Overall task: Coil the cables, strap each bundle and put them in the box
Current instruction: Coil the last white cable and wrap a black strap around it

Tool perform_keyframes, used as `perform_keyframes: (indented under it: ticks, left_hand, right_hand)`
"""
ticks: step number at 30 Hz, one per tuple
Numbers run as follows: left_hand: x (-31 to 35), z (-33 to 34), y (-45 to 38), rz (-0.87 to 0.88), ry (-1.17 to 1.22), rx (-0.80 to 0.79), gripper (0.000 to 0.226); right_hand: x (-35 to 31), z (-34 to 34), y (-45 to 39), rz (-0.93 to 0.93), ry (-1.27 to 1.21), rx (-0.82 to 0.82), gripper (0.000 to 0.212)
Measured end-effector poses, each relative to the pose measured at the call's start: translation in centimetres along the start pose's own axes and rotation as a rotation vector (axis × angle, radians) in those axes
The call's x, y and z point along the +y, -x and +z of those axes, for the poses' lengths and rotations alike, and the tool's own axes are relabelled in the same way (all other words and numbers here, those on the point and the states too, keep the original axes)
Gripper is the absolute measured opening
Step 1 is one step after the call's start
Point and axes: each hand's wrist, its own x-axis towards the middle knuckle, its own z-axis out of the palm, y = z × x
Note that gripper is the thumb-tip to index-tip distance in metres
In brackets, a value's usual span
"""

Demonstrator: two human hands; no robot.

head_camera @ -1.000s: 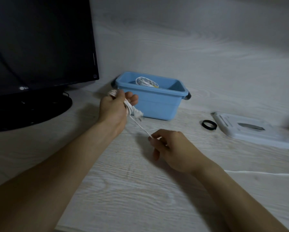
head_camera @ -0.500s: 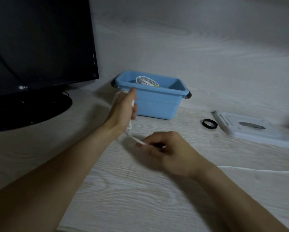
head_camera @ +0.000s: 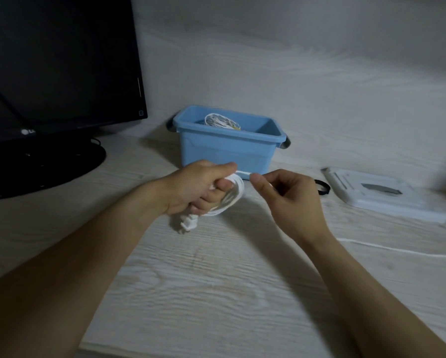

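pale wood-grain desk [head_camera: 216,293] bears blue box [head_camera: 227,153], lid [head_camera: 377,195], monitor [head_camera: 43,161].

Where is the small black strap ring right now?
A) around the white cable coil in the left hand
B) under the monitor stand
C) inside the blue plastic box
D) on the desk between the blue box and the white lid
D: the small black strap ring lies on the desk, beside the flat white plastic lid, unused.

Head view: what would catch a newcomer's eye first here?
The two hands at centre: the left hand grips a white cable coil while the right hand pinches its free strand. Just behind stands the blue box, one coiled bundle already inside. A dark monitor fills the left.
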Motion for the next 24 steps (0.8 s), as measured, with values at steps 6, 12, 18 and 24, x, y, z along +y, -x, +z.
perform_keyframes:
  ticks: [6, 12, 18, 24]
  left_hand:
    - [1.0, -2.2, -0.1, 0.098, 0.643, 0.135, 0.046]
    - [1.0, -2.7, -0.6, 0.236, 0.979, 0.209, 0.046]
    - [1.1, -2.6, -1.0, 0.320, 1.061, 0.287, 0.059]
    - [1.4, -1.7, -1.1, 0.328, 0.817, 0.469, 0.041]
  right_hand:
    - [0.6, -0.4, -0.1, 0.001, 0.075, -0.060, 0.030]
    - [0.6, 0.9, 0.6, 0.006, 0.166, -0.350, 0.025]
    - [0.4, 1.4, 1.3, -0.047, 0.329, -0.581, 0.035]
    - [-0.4, 2.0, 1.9, -0.102, 0.251, -0.634, 0.038]
